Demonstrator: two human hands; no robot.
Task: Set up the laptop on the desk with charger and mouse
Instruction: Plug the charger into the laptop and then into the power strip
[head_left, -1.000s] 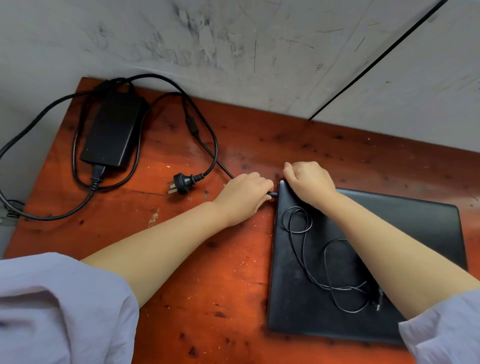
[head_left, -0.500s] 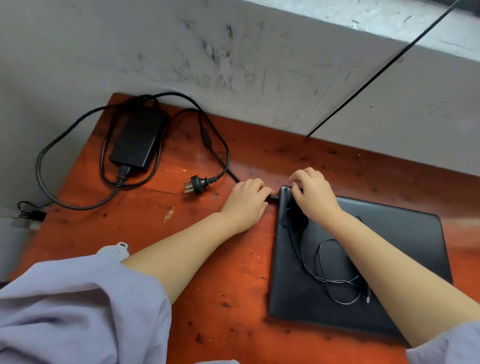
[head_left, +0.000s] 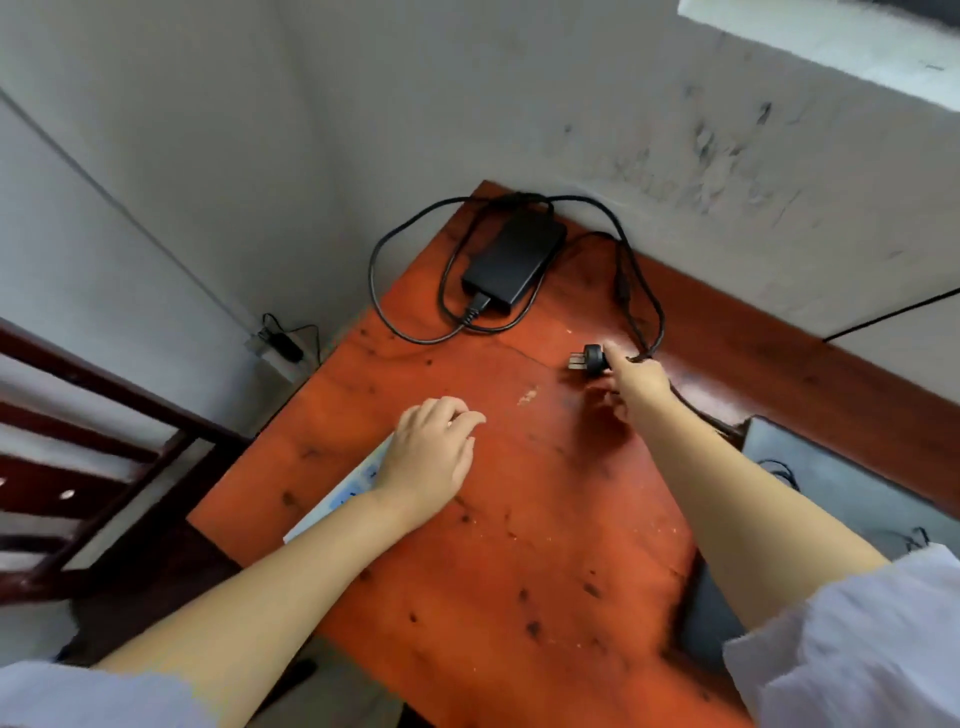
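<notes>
— What is the person doing with the right hand?

— It reaches far across the orange-red desk to the black wall plug. The fingers are at the back of the plug, where the cable comes out, and they seem to pinch it. The picture is blurred there, so I cannot say exactly how the fingers lie. The metal pins of the plug point to the left.

— And the left hand?

— It lies over a white power strip at the left edge of the desk. The fingers are loosely bent, the tips down. If it grips the strip or only rests on it, I cannot tell.

— Where is the charger?

— The black charger brick lies in the far corner of the desk, near the grey wall. Its black cable makes loops around it, and one loop hangs a little over the left edge of the desk. Another part of the cable runs to the plug.

— The laptop?

— The laptop is closed and lies flat on the right side of the desk, partly under the right forearm. A thin black cord lies on its lid. A mouse I cannot see.

— Something else?

— Down by the wall, left of the desk, there is a socket with something black plugged in.
</notes>
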